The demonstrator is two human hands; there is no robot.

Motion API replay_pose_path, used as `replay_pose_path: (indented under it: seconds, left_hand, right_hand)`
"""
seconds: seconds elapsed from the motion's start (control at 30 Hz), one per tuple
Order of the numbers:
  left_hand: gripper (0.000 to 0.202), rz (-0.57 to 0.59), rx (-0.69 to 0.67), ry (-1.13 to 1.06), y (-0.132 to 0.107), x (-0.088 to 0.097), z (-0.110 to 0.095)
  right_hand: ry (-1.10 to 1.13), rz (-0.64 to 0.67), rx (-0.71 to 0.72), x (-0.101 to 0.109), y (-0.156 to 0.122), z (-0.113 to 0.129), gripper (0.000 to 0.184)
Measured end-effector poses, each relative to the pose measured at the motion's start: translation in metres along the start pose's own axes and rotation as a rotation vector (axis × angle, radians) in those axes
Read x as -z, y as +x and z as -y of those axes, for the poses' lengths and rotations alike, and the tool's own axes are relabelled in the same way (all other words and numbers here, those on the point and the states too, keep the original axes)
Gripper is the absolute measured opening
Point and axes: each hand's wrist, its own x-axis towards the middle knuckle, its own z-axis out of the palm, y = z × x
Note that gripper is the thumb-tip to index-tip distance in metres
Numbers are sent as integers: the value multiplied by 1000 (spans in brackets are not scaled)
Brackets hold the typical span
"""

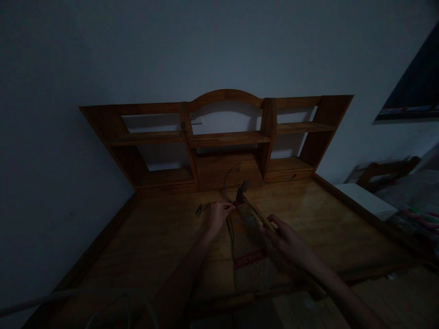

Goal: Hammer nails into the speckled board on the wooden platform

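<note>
My right hand (285, 238) grips the wooden handle of a hammer (255, 209), whose dark metal head rests at the far end of a woven sack-like piece (249, 249) with a red band lying on the wooden desk (161, 237). My left hand (218, 214) pinches something small at the sack's top left corner, right beside the hammer head. What it pinches is too small and dark to make out. A few dark nails (199, 209) lie on the desk just left of my left hand.
A wooden hutch with open shelves (222, 137) stands at the desk's back against a pale wall. A white block (368, 198) and cluttered things (416, 214) sit to the right. The room is very dim.
</note>
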Motion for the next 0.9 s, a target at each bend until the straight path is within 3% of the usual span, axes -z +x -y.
replay_pose_path:
  seconds: [0.47,0.9]
  left_hand:
    - [13,22,39,152,2,2,-4]
    - [15,44,36,182,-1,7,-7]
  right_hand:
    - [-77,4,49,-17,12,11,26]
    - [-151,47,74,-16,15,8,22]
